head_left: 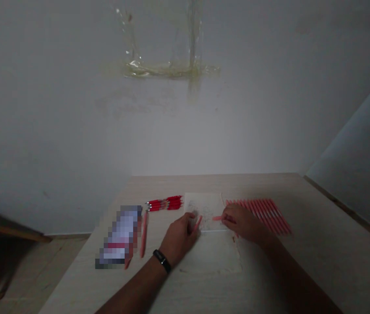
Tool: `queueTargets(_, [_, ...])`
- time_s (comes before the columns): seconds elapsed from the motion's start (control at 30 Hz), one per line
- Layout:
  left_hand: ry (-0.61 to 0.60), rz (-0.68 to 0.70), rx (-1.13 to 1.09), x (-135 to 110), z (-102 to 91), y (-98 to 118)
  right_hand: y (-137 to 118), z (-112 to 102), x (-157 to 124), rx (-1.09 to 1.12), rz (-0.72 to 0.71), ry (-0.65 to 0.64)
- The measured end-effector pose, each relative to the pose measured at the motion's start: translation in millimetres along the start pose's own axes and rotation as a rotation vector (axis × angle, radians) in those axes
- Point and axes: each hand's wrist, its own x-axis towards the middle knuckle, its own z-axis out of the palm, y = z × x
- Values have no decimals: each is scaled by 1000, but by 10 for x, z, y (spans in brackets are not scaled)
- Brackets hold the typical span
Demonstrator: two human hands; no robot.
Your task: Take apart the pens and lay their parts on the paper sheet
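My left hand [178, 233], with a black band on the wrist, is closed around a short pinkish-red tube [198, 223] that looks like a pen part. Facing it, my right hand [244, 221] pinches another slim pinkish-red pen piece [217, 218], whose end points left. The two pieces are apart. Both hands are over a pale sheet or clear bag [204, 198] with small dark marks or bits on it, too blurred to make out. Beside my right hand lies a slanted row of pinkish-red pens [269, 216], partly covered by it.
A bundle of bright red pens [164, 203] lies behind my left hand. Further left are a single pinkish pen [144, 235] and a pixelated flat item [119, 235]. The wooden table [83, 279] meets a wall [253, 109] at the back.
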Motion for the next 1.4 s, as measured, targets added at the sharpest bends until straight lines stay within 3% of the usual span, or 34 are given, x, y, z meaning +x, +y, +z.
queueTargets(0.27, [51,78,-12,22,-8,-32,-81,37,34,40,-69,34])
queueTargets(0.5, [26,49,10,-32,57,-84,-147,41,61,118,-63,45])
queueTargets(0.77, [-77,-6,6,-28,3,-44,-108,68,72,184,-25,124])
queueTargets(0.9, [-39,10,-3,11,-29,-58,-117,86,79,189,-7,137])
queueTargets(1.4, [1,181,-11,56,-114,-71,-267,259,230,-22,-33,97])
